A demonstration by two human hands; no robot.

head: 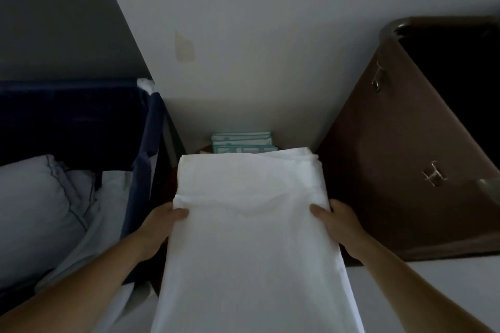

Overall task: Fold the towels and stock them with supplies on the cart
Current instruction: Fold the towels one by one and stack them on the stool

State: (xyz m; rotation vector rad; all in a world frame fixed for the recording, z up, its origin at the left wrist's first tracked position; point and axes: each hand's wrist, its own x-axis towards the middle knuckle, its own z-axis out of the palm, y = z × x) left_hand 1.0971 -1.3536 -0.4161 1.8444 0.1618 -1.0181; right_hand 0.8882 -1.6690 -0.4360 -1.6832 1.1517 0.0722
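A white towel (251,224) lies in front of me, its far part stacked in layers and its near part hanging down toward me. My left hand (159,227) grips its left edge, thumb on top. My right hand (338,224) grips the right edge the same way. Behind the towel, a stack of teal-and-white packets (242,141) sits against the wall. What the towel rests on is hidden beneath it.
A dark blue fabric cart bag (143,159) stands at the left, holding a pale pillow (35,205) and linen. A brown bin (400,157) with metal hooks stands at the right. A grey-white wall (257,48) closes the space ahead.
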